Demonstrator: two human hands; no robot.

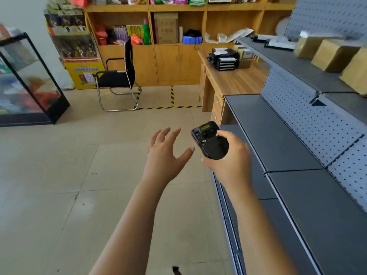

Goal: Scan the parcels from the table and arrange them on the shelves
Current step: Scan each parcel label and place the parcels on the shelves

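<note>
My right hand (230, 161) grips a black handheld scanner (209, 140) with a small lit screen, held over the floor beside the grey shelf unit. My left hand (165, 153) hovers just left of the scanner with fingers spread, holding nothing. Black and brown parcels (228, 58) sit in a pile on the wooden table (238, 82) ahead. Three brown cardboard parcels (333, 54) stand in a row on the upper grey shelf (294, 64) at the right. The lower grey shelf (278, 135) next to my right hand is bare.
A black chair (119, 76) stands on the tiled floor ahead left. A glass display case (25, 80) is at the far left. Wooden wall cabinets (168, 36) with goods line the back. Yellow-black tape (170, 106) marks the floor.
</note>
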